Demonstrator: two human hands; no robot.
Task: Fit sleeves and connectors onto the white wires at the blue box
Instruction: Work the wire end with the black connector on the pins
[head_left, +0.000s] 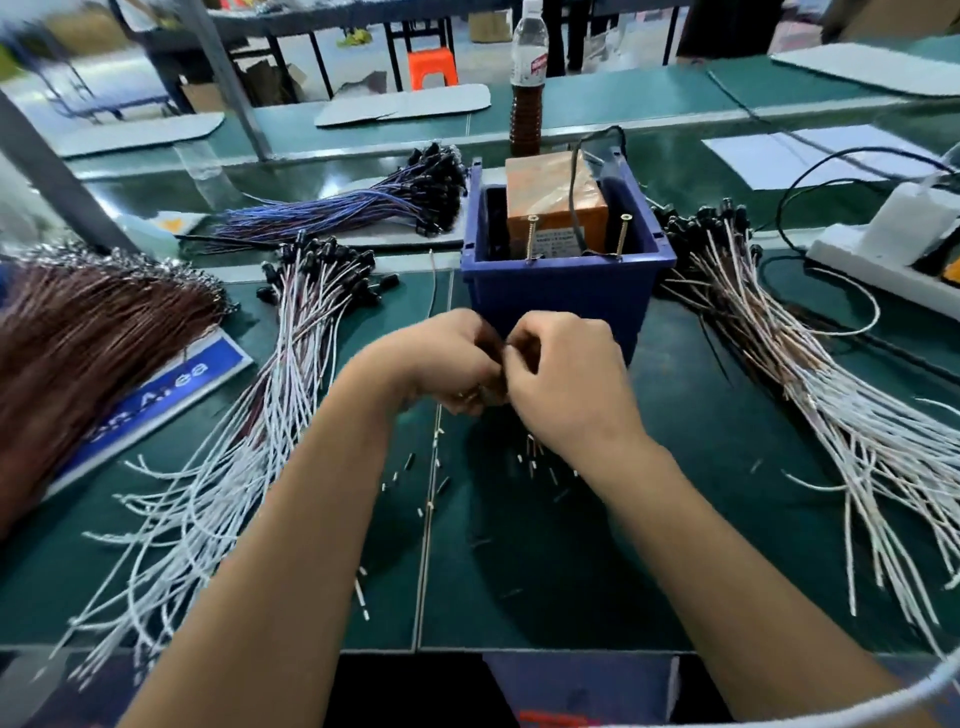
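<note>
left hand (447, 358) and right hand (563, 379) meet knuckle to knuckle just in front of the blue box (566, 288), fingers curled inward; what they pinch is hidden between them. white wires (223, 467) fan out to the left, a second bundle (831, 415) to the right. loose black sleeves (410, 460) lie scattered on the green mat (545, 571) beneath the wrists.

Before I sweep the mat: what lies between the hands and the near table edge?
In the head view, small loose black sleeves lie scattered on the green mat there.
</note>
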